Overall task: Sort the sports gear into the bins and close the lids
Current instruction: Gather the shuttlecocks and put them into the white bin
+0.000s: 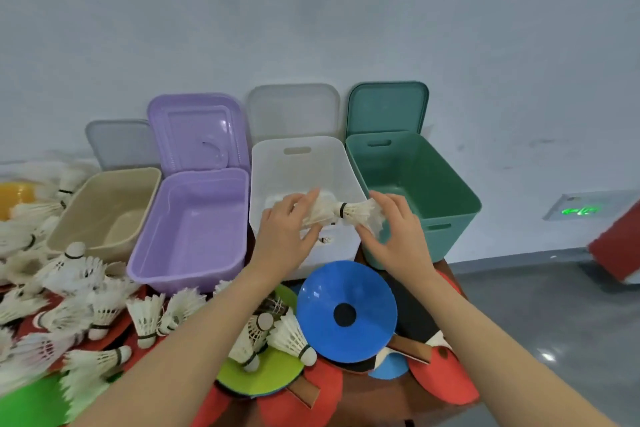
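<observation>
Both hands are out over the white bin (301,163), holding shuttlecocks above its open mouth. The left hand (287,236) has its fingers loosely curled round a feathered shuttlecock (313,210), and the right hand (398,232) pinches the frayed skirt of a second shuttlecock (360,211) whose black-banded cork points toward the left hand (the two nearly touch nose to skirt). The white bin is smooth translucent plastic with a slot handle, its lid (293,111) leaning upright behind it. Just right of the white bin sits a green bin (446,184), deep and matte; just left of it a glossy purple bin (194,229), and beyond that a beige bin (104,211), all open. In front of the white bin, on the desk, lies a blue disc cone (346,291) with a dark centre hole, over red and black paddles (443,381). Left of the cone, loose shuttlecocks (86,288) are heaped in a feathery pile.
</observation>
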Demonstrator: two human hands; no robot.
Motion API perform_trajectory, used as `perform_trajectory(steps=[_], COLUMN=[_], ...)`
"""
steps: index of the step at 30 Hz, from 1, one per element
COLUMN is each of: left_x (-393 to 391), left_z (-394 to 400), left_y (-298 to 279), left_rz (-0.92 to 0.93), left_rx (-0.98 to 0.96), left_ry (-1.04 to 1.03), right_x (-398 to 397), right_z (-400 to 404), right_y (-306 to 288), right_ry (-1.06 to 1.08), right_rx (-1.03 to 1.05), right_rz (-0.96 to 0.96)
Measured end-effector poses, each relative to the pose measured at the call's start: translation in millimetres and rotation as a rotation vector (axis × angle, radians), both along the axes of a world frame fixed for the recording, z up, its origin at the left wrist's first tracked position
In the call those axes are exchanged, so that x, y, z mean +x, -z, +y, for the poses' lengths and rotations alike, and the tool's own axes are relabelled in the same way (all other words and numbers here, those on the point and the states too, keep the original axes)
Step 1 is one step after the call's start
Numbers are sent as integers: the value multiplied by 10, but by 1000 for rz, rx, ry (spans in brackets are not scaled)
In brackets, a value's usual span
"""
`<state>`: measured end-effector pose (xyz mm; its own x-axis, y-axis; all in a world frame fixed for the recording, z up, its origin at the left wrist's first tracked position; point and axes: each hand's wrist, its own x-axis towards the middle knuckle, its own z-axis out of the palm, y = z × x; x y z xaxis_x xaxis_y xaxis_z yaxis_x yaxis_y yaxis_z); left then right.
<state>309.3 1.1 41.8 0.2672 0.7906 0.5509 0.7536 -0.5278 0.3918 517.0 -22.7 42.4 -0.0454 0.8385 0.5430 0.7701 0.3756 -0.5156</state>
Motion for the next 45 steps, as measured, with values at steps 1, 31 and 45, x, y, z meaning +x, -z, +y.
perform_trajectory(steps=[1, 31, 45], left_x=[-19, -1189, -1474], left_z=[82, -362, -1088], left_y=[-63, 504, 1037], left_rz=[-12, 248, 373], left_rx=[0, -233, -254], left_ry=[-31, -81, 129], right_x=[-30, -836, -1277], right_z=[94, -212, -936], right_y=[-47, 630, 1196], right_ry=[19, -234, 34], right_rx=[-32, -404, -522], right_rz=[-4, -157, -401])
